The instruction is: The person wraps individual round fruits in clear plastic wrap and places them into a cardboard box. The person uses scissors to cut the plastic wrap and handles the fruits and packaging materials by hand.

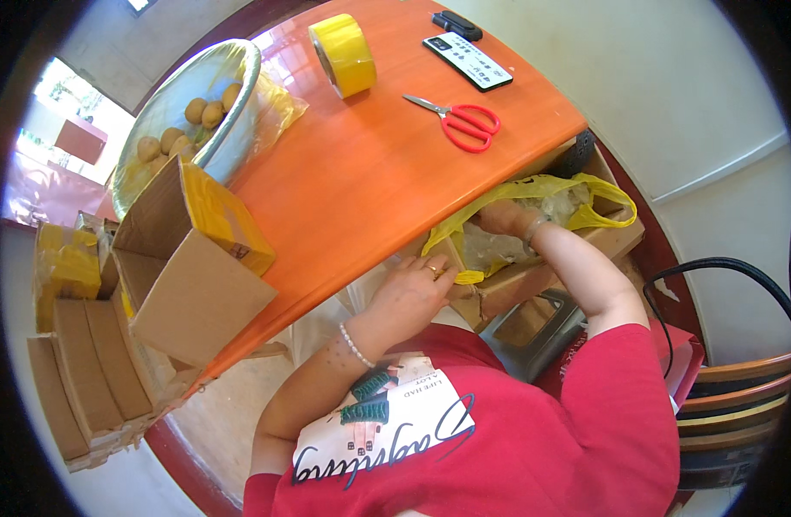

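Observation:
My right hand (506, 218) reaches into a yellow plastic bag (602, 187), its fingers hidden inside. Crumpled clear plastic (492, 251) fills the bag around the wrist. The bag sits in a cardboard box (508, 284) beside the table's edge. Close to the box's left corner is my left hand (421, 281), fingers bent at the rim near the bag's edge. Whether it grips the rim or only rests there cannot be made out. A ring and a pearl bracelet (355, 346) are on this hand and wrist.
On the orange table (344, 174) lie red-handled scissors (457, 121), a phone (468, 61), a black object (457, 24) and a yellow tape roll (344, 55). A plastic-lined basin (240, 123) holds round brown fruit (212, 114). An open carton (198, 284) stands left, near flattened cardboard (88, 368). Stacked stools (738, 400) stand right.

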A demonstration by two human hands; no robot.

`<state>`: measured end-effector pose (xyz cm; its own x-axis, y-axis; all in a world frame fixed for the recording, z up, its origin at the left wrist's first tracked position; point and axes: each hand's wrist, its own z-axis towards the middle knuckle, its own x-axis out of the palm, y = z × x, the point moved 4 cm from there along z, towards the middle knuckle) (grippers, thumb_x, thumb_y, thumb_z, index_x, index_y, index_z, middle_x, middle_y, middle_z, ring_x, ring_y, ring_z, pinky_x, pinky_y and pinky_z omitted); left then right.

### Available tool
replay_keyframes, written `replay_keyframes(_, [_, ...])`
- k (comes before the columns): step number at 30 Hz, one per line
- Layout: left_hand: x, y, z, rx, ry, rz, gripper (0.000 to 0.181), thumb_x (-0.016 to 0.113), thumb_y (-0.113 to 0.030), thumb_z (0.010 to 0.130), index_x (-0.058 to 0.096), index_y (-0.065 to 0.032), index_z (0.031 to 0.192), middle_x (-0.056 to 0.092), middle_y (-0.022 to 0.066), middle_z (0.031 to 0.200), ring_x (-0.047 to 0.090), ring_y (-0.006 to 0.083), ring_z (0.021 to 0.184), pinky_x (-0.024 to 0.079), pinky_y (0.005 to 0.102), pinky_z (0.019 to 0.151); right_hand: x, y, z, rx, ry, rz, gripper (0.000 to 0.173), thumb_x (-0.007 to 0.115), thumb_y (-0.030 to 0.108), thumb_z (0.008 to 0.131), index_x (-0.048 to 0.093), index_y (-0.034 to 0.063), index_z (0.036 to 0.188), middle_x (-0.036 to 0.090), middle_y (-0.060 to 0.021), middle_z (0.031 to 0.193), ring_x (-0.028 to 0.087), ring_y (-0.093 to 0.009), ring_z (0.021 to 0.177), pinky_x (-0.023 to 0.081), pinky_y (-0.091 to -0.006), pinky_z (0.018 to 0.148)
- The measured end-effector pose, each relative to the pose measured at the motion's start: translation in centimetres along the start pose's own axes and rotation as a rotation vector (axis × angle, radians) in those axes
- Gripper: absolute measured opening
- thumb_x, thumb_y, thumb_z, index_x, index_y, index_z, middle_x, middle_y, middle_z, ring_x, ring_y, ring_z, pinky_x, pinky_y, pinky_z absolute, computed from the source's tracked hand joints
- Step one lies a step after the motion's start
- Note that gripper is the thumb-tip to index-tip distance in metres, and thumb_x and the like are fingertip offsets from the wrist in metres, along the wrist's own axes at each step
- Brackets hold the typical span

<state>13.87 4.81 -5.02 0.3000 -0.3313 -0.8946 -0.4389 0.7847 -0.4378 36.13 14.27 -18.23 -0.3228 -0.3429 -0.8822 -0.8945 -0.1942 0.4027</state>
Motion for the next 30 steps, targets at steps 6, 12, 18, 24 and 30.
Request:
replay_keyframes(6, [0.2,-0.1,0.2,-0.001,0.052,0.021,0.045,0.073,-0.015,0.075,0.055,-0.0043,0.115,0.056,0.014,0.113,0.058,0.0331,0.099,0.048,0.0406,0.085,1.8,3.3,-2.0,-0.153,0.551,-0.12,0.027,0.063,0.024,0.075,0.071,0.0052,0.093,0.069,-0.0177,0.091,0.065,-0.034,0.083,0.05,-0.0415,0.074])
replay_keyframes(12, [0.1,0.1,-0.3,0.026,-0.028,0.033,0.046,0.073,-0.015,0.075,0.055,-0.0046,0.116,0.056,0.0145,0.113,0.058,0.0331,0.099,0.048,0.0407,0.085,-3.9,4.2,-3.0,-0.091,0.413,-0.022,0.026,0.061,0.013,0.077,0.07,0.0025,0.099,0.069,-0.0174,0.084,0.067,-0.028,0.079,0.05,-0.0387,0.069])
replay_keyframes(18, [0.0,0.1,-0.1,0.013,-0.005,0.033,0.045,0.073,-0.015,0.076,0.056,-0.0038,0.116,0.056,0.0147,0.114,0.058,0.0331,0.099,0.047,0.0408,0.086,-6.5,3.5,-5.2,0.137,0.318,0.078,0.016,0.065,0.008,0.071,0.066,0.0006,0.086,0.063,-0.0143,0.069,0.062,-0.027,0.066,0.048,-0.037,0.062])
replay_keyframes(24, [-0.2,0.0,0.0,0.001,0.024,0.019,0.048,0.072,-0.016,0.077,0.054,-0.0032,0.12,0.057,0.0155,0.114,0.058,0.0341,0.099,0.048,0.0416,0.086,-11.2,4.7,-6.7,0.088,0.122,0.382,0.016,0.068,0.012,0.078,0.062,-0.0014,0.072,0.059,-0.0037,0.06,0.057,-0.01,0.057,0.045,-0.028,0.054])
replay_keyframes(30, [-2.5,-0.9,0.7,-0.093,-0.365,-0.315,0.06,0.075,-0.013,0.076,0.049,0.0003,0.128,0.057,0.0186,0.115,0.06,0.0332,0.102,0.049,0.0392,0.087,-14.5,8.8,-8.2,-0.079,0.077,0.811,0.014,0.074,0.011,0.073,0.064,0.0014,0.071,0.059,0.004,0.065,0.051,-0.003,0.062,0.04,-0.0217,0.056])
